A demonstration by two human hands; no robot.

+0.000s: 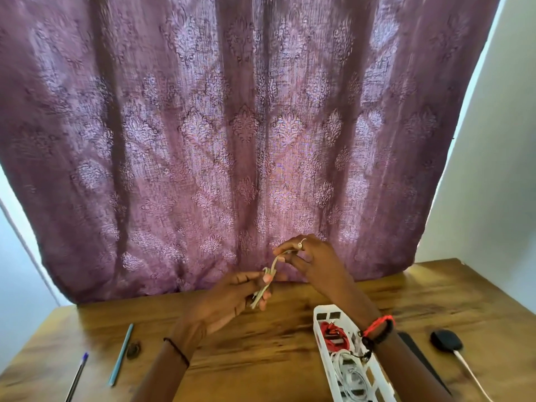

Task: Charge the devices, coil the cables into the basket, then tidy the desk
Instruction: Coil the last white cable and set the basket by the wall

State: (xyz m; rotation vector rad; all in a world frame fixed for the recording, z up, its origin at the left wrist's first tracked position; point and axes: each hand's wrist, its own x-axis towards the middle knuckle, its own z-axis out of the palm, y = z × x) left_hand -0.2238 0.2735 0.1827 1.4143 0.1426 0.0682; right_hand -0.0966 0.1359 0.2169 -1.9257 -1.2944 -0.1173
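I see the left hand [232, 297] curled round the lower bundle of a pale cable [273, 264], while the right hand [313, 262] pinches its upper end, both raised over the surface [261, 358]. The basket [327, 310] lies at 5 o'clock from them, with red and white cables inside.

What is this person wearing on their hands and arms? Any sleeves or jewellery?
No sleeves show; both forearms are bare. The right hand wears a thin silver ring, and its wrist a red thread bracelet beside a black beaded bracelet. The left hand shows no ring; its wrist wears one thin dark cord band.
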